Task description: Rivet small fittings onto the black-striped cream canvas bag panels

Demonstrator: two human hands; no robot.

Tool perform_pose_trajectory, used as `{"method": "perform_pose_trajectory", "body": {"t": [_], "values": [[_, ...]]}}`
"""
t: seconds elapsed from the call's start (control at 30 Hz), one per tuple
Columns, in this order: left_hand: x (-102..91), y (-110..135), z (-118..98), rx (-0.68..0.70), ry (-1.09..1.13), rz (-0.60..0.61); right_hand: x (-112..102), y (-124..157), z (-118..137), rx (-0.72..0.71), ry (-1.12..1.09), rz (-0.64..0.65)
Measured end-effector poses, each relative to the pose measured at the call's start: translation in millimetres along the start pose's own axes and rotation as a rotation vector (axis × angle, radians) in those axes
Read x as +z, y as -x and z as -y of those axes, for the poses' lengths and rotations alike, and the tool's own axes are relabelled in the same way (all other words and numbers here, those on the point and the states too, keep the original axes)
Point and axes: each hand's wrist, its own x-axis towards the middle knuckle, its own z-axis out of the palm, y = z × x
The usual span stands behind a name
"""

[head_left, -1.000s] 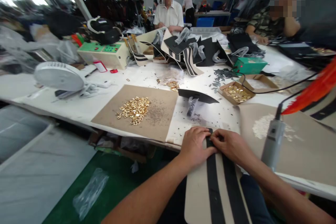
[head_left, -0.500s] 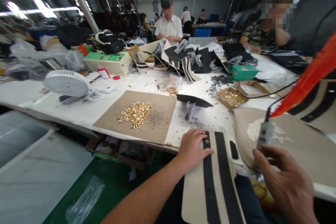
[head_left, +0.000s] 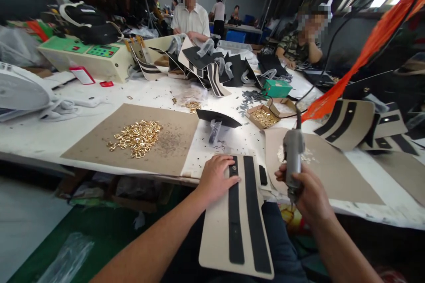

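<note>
Looking at a beige panel [head_left: 214,230] laid over the lap [head_left: 280,227], far end up by the edge of the white table [head_left: 149,97], right under the left fingers [head_left: 223,159]. Spread flat on top with those, pressing rather than clutching. Between those fingertips and the thumb: a small round fastener [head_left: 234,168] in a black strip [head_left: 235,212]. Gripping what looks like an electric screwdriver [head_left: 294,152] in the right fingers [head_left: 282,170], bit pointing down, clear of the panel.

Tbh, could see trouble here. Might skid off the fastener if driven at a slant, then gouge the strip or nick that thumb, parked so close. Might also rock or slide on a soft lap, pinned at one end only. Worth watching the cable [head_left: 299,121] above the right fingers too; could snag.

Beyond the right fingers, white bits [head_left: 307,156] on a brown sheet [head_left: 345,177], easy to scatter with a careless swing. Past the left fingers, off leftward, loose gold-coloured fittings [head_left: 137,137]. Farther out, beyond both, a green box [head_left: 276,88], then a co-worker [head_left: 191,20].
</note>
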Motion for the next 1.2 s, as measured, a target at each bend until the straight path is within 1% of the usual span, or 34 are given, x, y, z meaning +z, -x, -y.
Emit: {"method": "perform_pose_trajectory", "body": {"t": [0.03,0.1,0.2,0.3,0.4,0.53,0.8,0.97,1.13,1.2], "values": [[-0.1,0,0,-0.004,-0.003,0.002,11,-1,9,-0.042,-0.114,0.023],[-0.4,0,0,-0.009,-0.01,0.006,37,-6,25,-0.085,-0.217,0.074],[-0.7,-1,0,-0.012,-0.013,0.002,78,-22,36,-0.105,-0.205,0.118],[-0.5,-1,0,-0.018,-0.006,0.005,112,-38,32,-0.179,-0.204,0.082],[-0.4,-2,1,-0.023,0.009,0.014,131,-47,20,-0.227,-0.239,0.073],[-0.7,-2,1,-0.025,0.025,0.025,139,-53,7,-0.262,-0.184,0.065],[-3.0,-3,2,-0.03,0.042,0.054,139,-57,-4,-0.318,-0.084,0.099],[-3.1,-4,3,-0.024,0.058,0.051,137,-60,-7,-0.365,-0.038,0.19],[-1.0,-5,5,-0.024,0.083,0.066,134,-66,-11,-0.369,-0.007,0.328],[-0.5,-5,6,-0.038,0.096,0.067,133,-66,-10,-0.362,0.037,0.384]]}}
